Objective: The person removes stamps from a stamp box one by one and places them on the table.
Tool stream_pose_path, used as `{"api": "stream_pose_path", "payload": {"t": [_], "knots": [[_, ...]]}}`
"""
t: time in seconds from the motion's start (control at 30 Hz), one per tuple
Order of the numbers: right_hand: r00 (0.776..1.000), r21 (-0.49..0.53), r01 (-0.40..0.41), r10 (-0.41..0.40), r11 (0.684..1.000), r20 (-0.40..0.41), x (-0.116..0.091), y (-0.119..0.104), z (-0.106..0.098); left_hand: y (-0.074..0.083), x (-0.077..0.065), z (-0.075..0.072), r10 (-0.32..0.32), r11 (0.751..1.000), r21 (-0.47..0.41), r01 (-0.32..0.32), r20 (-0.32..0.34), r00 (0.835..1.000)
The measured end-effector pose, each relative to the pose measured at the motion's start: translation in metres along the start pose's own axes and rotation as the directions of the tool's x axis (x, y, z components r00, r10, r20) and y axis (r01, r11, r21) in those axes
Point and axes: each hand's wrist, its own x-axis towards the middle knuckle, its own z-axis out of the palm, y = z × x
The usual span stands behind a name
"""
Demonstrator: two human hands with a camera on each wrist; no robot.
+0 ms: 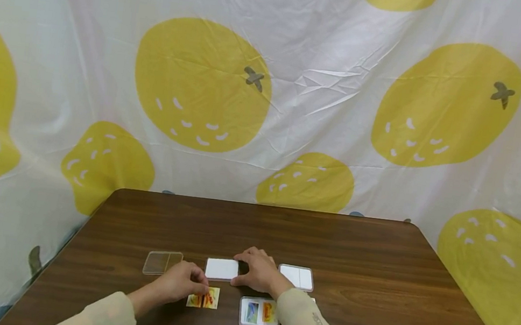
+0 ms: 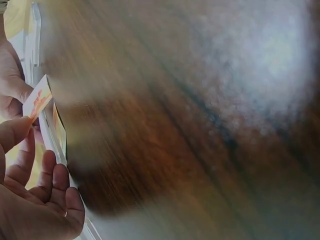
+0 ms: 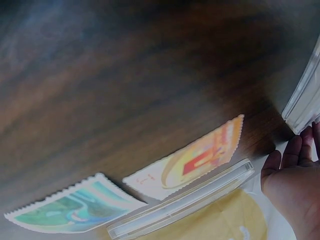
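Between thumb and forefinger, my left hand [image 1: 181,283] pinches a stamp with orange print [image 2: 40,100]. The other fingers of that hand are loosely bent. Below it on the table lies another yellow-and-red stamp [image 1: 213,298]. My right hand [image 1: 259,271] holds the right end of a clear case with a white insert [image 1: 222,269], thumb at the near edge and fingers at the far edge. Nearer to me is a clear case holding a blue-green stamp and an orange stamp [image 1: 258,314]. In the right wrist view, a green-blue stamp [image 3: 77,205] and an orange stamp [image 3: 192,162] lie loose on the table.
A transparent case piece [image 1: 157,262] lies at the left on the brown wooden table [image 1: 372,284]. Right of my right hand is another case with a white insert [image 1: 296,277]. A lemon-print cloth [image 1: 316,109] hangs behind the table. My right sleeve partly covers things below it.
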Motion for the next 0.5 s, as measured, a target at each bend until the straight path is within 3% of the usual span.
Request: {"api": "stream_pose_path", "payload": {"t": [0.5], "knots": [[1.0,0.001,-0.015,0.015,1.0,0.001,0.0014,0.0015,0.002,-0.0018,0.0022,-0.0009,-0.009,0.999,0.031,0.009,0.0,1.0]]}}
